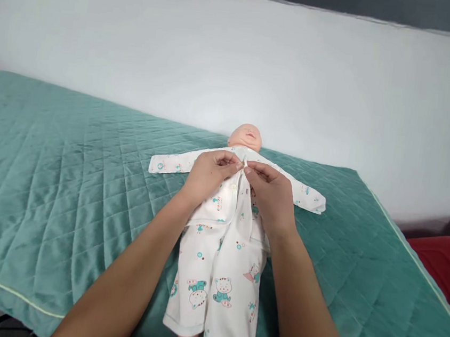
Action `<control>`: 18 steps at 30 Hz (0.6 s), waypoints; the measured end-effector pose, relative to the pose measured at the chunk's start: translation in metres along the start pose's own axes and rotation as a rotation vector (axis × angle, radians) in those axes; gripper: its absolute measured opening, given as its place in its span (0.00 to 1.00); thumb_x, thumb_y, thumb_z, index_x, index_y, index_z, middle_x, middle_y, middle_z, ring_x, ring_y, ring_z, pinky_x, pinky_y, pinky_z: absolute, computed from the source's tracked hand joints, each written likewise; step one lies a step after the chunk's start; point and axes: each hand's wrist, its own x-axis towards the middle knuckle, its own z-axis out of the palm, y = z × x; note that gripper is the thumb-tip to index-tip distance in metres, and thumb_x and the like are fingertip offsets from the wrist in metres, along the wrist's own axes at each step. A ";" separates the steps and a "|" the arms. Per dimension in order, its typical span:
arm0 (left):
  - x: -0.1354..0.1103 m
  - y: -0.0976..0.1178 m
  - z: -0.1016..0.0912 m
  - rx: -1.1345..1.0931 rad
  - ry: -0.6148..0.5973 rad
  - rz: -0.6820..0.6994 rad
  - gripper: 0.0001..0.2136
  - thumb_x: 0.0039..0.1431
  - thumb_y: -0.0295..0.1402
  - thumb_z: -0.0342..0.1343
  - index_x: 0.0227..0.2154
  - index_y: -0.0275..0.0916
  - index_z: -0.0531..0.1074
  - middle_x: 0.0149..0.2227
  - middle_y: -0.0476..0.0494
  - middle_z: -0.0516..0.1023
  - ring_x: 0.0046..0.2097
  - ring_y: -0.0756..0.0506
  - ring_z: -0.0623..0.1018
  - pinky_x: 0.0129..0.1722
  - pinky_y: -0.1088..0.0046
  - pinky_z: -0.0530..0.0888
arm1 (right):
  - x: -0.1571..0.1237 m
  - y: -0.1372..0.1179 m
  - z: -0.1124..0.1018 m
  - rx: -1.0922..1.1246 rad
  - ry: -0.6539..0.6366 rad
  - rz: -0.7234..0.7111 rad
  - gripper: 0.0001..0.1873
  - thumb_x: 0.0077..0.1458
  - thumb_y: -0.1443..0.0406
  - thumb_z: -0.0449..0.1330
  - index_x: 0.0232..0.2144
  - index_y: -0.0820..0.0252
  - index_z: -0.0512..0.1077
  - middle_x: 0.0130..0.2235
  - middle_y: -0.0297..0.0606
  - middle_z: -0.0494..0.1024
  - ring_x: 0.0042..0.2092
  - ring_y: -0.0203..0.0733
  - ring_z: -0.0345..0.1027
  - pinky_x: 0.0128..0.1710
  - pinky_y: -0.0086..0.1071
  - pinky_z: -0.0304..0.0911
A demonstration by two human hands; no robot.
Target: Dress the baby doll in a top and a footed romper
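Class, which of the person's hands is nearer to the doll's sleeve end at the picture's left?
Left. The left hand is at the shirt front, just right of the sleeve end; the right hand is farther right, past the left.

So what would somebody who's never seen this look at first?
Probably the doll lying in the middle, its head toward the white wall. Next, the left hand and right hand, pinching the front of the doll's patterned white jacket just below the neck. Then perhaps the big green quilted cover spread underneath, and the bright red thing at the right edge.
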 end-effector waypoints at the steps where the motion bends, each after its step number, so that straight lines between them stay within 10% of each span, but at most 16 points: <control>1: 0.001 0.000 0.001 -0.030 -0.002 0.004 0.06 0.54 0.36 0.63 0.28 0.39 0.78 0.25 0.51 0.74 0.27 0.51 0.69 0.29 0.73 0.65 | 0.000 0.001 -0.001 0.043 -0.007 0.032 0.14 0.50 0.56 0.67 0.38 0.55 0.80 0.26 0.31 0.74 0.24 0.33 0.60 0.22 0.29 0.55; 18: 0.000 0.001 -0.001 0.009 -0.099 0.028 0.04 0.54 0.32 0.60 0.27 0.37 0.76 0.29 0.47 0.80 0.33 0.49 0.76 0.36 0.73 0.71 | -0.001 -0.003 -0.005 -0.039 -0.077 0.054 0.19 0.46 0.61 0.71 0.39 0.57 0.71 0.30 0.28 0.76 0.25 0.31 0.64 0.21 0.26 0.55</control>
